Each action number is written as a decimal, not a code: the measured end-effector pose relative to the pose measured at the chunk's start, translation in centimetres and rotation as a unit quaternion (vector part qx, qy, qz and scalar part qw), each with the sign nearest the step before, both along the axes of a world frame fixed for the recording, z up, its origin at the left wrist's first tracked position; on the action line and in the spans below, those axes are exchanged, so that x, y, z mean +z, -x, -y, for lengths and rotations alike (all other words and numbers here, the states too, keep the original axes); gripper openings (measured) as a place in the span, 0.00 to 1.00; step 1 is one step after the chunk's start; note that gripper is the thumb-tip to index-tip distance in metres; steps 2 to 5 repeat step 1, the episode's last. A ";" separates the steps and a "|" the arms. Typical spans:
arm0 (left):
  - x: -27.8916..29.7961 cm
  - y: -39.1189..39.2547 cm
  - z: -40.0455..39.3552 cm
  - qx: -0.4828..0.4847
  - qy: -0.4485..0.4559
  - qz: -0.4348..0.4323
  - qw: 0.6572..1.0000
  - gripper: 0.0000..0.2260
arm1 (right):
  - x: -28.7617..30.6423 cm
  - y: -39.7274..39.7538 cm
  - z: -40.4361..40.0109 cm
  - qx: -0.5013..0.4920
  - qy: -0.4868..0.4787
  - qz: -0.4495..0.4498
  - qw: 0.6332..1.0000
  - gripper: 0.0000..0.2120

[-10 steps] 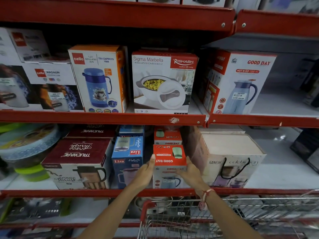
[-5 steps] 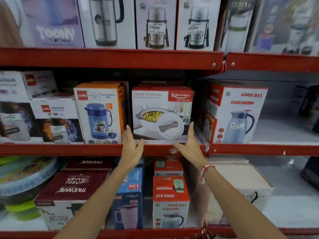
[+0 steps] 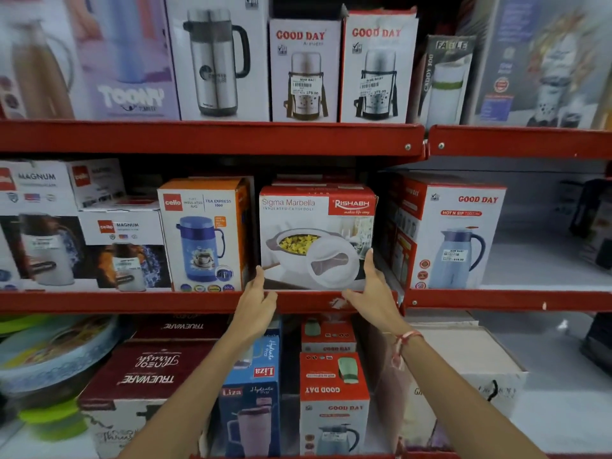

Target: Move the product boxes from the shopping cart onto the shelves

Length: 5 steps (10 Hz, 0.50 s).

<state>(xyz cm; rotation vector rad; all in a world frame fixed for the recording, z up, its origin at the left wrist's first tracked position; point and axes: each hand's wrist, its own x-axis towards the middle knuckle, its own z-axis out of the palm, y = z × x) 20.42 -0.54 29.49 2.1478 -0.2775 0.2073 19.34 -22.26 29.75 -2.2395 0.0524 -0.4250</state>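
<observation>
A white and red Sigma Marbella casserole box (image 3: 316,236) stands on the middle red shelf (image 3: 198,301). My left hand (image 3: 256,301) lies against its lower left corner, fingers reaching up along the side. My right hand (image 3: 372,291) presses the lower right corner the same way, so the box is clasped between both hands. On the lower shelf stands a small red and white Good Day box (image 3: 334,402), free of my hands. The shopping cart is out of view.
A Cello Tea Express box (image 3: 205,233) stands close on the left of the casserole box, a Good Day jug box (image 3: 453,233) on the right. Bare shelf space (image 3: 546,266) lies further right. Flask boxes (image 3: 306,71) fill the top shelf. Trueware (image 3: 145,376) and Liza (image 3: 251,392) boxes sit below.
My hands left the small Good Day box on the lower shelf, rose to the middle shelf and closed in on both lower corners of the casserole box. The view tilted upward.
</observation>
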 end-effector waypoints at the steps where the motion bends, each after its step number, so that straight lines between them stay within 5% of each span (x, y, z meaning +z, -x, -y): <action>1: 2.7 1.1 -0.4 0.019 0.010 0.087 0.996 0.27 | 3.2 0.8 -1.5 -0.033 0.037 0.114 0.992 0.42; 5: 2.7 1.1 -0.4 0.019 0.010 0.087 0.996 0.27 | 3.2 0.8 -1.5 -0.033 0.037 0.114 0.992 0.42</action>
